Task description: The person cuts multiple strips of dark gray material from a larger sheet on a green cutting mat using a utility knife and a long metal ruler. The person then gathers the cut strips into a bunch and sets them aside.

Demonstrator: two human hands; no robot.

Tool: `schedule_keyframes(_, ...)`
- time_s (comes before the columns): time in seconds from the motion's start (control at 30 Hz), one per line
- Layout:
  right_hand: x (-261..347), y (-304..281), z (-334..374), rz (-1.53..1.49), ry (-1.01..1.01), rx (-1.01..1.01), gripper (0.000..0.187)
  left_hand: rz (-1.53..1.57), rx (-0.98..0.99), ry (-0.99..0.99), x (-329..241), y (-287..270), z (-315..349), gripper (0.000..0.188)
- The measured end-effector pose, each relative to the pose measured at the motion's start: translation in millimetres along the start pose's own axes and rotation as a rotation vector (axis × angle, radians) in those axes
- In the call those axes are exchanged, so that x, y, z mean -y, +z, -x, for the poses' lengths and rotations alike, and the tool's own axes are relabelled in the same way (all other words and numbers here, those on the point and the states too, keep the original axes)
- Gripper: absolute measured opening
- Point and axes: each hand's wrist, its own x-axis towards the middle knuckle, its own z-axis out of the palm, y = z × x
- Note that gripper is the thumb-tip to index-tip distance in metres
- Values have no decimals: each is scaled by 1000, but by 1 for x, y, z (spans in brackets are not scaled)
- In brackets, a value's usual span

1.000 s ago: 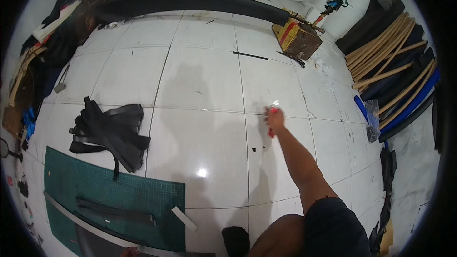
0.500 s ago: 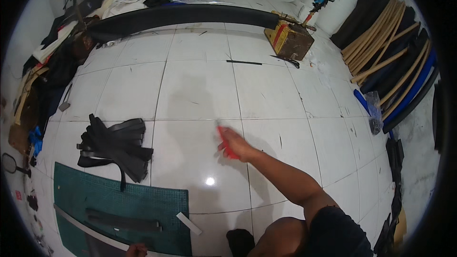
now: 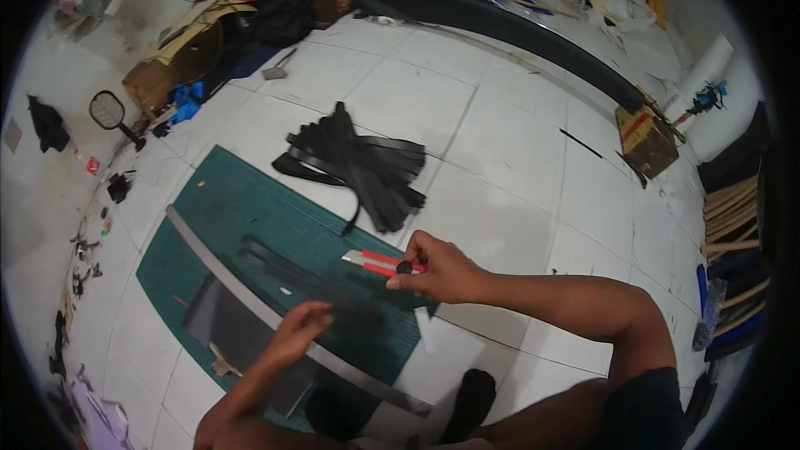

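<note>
My right hand (image 3: 442, 269) grips a red box cutter (image 3: 379, 262) with its blade out, pointing left above the green cutting mat (image 3: 200, 192). My left hand (image 3: 300, 332) reaches over the long metal ruler (image 3: 242, 279). Its curled fingers meet the edge of some dark strips (image 3: 287, 260) lying on the mat; motion blurs the strips near the fingertips, so the grip is not sharp. Under the ruler's near side lies a dark grey sheet (image 3: 233, 321). Beyond the mat a pile of black strips (image 3: 367, 167) rests on the tiles, one strip end touching the mat's edge.
A short white strip (image 3: 425, 329) lies at the mat's right edge, and a small brown piece (image 3: 222, 362) on the grey sheet. Farther off, a long black roll (image 3: 500, 29) reaches a box-like block (image 3: 646, 142). Wooden poles (image 3: 733, 217) lean at right; a racket (image 3: 108, 110) stands left.
The view has swung left and down. My right hand has brought the box cutter from over the bare tiles to above the mat. My left hand, barely visible before, now reaches to the dark strips.
</note>
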Motion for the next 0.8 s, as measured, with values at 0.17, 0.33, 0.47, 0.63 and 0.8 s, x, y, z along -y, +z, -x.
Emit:
schedule_keyframes(0.17,-1,78,-55,-371,-178,-174,37,407,161,212,3,12,-57,49)
schedule_keyframes(0.33,-18,179,-48,-564,-194,-306,40,890,128,204,-7,20,-65,63)
schedule_keyframes(0.47,-17,205,-47,-673,-145,-163,46,943,57,104,-5,3,-47,61)
schedule_keyframes(0.63,-6,212,-51,-512,-95,-132,41,960,165,131,33,-15,-41,56)
schedule_keyframes(0.8,-21,222,-60,-430,-166,-195,40,986,77,73,34,-8,-40,54)
